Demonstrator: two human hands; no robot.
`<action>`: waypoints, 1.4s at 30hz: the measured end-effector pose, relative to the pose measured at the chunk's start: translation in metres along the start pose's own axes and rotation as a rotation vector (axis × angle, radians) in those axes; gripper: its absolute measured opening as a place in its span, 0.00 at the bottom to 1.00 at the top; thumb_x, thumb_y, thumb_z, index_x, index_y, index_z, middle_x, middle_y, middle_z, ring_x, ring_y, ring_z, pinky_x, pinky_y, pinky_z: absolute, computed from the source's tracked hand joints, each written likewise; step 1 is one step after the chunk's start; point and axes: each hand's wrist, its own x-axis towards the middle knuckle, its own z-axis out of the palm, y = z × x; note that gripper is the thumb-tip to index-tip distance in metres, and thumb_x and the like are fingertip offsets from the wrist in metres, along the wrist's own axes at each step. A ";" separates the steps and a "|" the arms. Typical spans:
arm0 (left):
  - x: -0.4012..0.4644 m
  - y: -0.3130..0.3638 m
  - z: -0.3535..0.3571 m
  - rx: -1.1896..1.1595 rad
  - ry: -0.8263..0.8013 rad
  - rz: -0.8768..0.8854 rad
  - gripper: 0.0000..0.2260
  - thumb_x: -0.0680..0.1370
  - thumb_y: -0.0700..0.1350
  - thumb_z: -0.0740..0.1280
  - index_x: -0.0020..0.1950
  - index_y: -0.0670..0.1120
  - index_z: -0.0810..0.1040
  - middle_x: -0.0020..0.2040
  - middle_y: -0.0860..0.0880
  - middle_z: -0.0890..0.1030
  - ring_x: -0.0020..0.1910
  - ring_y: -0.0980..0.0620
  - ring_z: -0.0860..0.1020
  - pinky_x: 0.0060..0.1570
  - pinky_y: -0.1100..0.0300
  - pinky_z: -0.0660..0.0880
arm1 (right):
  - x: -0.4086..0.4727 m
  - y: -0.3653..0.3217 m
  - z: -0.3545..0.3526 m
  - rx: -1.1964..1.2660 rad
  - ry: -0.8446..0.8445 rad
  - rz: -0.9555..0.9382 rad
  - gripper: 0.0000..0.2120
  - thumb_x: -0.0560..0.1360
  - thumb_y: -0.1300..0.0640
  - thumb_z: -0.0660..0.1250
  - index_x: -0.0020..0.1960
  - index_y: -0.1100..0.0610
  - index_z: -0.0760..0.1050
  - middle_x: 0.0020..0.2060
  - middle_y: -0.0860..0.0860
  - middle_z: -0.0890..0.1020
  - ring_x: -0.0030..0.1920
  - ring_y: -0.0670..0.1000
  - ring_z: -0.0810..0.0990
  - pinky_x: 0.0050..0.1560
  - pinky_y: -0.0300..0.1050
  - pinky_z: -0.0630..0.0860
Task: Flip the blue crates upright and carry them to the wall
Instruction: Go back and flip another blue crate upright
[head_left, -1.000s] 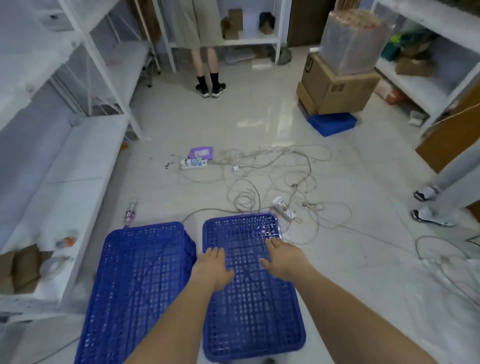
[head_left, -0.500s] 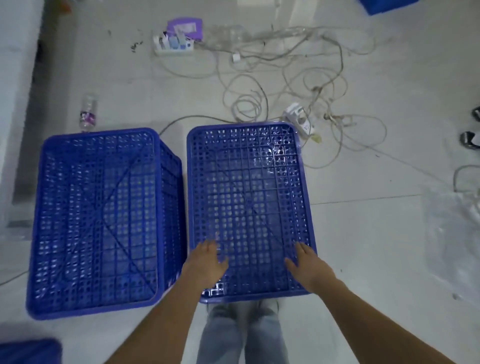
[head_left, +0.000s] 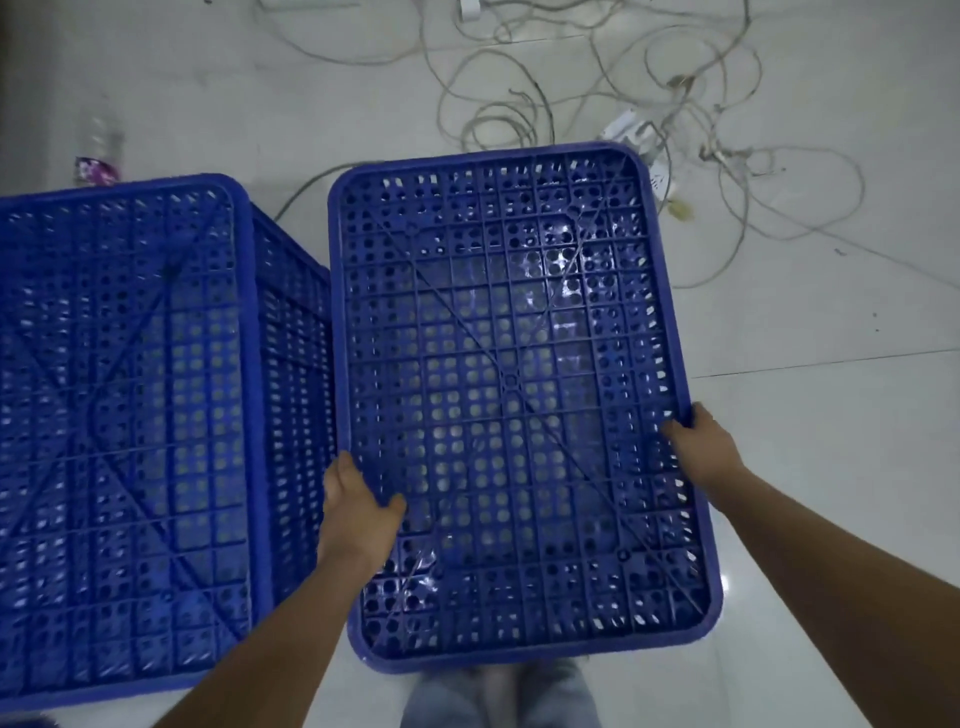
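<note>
Head view: right-hand blue crate (head_left: 511, 395) lies base-up on the floor (head_left: 831, 467), frame centre, beside a second crate (head_left: 124, 426). Left hand (head_left: 358, 512) and right hand (head_left: 698, 447) curl over its long edges, thumbs on the lattice. Judged rigid, light, perforated plastic; the rim edges offer the best purchase for flipping.

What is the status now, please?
Both hands, left and right, gripping right crate, still upside down. Left crate alongside. Cables ahead.

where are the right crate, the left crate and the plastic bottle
right crate (head_left: 511, 384): head view, centre of its upturned base
left crate (head_left: 119, 436): head view, middle of its upturned base
plastic bottle (head_left: 96, 161): head view, its labelled body
</note>
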 end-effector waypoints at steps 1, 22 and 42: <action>0.007 -0.001 0.005 -0.055 0.040 -0.031 0.38 0.79 0.47 0.64 0.79 0.46 0.40 0.79 0.48 0.46 0.76 0.45 0.57 0.66 0.53 0.66 | 0.009 -0.001 0.002 0.047 0.026 0.001 0.17 0.79 0.57 0.57 0.66 0.63 0.67 0.53 0.59 0.77 0.44 0.56 0.73 0.43 0.48 0.71; 0.024 0.032 -0.035 -0.829 -0.068 -0.450 0.21 0.77 0.51 0.68 0.67 0.43 0.72 0.54 0.45 0.80 0.45 0.47 0.82 0.41 0.51 0.78 | -0.050 -0.062 -0.085 0.136 0.161 -0.338 0.15 0.74 0.56 0.67 0.34 0.59 0.65 0.30 0.51 0.72 0.31 0.50 0.70 0.32 0.42 0.65; -0.068 0.145 -0.035 -0.793 -0.306 0.129 0.28 0.78 0.56 0.63 0.76 0.54 0.59 0.72 0.56 0.68 0.69 0.54 0.70 0.68 0.55 0.66 | -0.155 -0.139 0.062 -0.313 0.001 -0.567 0.06 0.77 0.57 0.60 0.47 0.58 0.74 0.40 0.53 0.81 0.40 0.56 0.80 0.34 0.44 0.68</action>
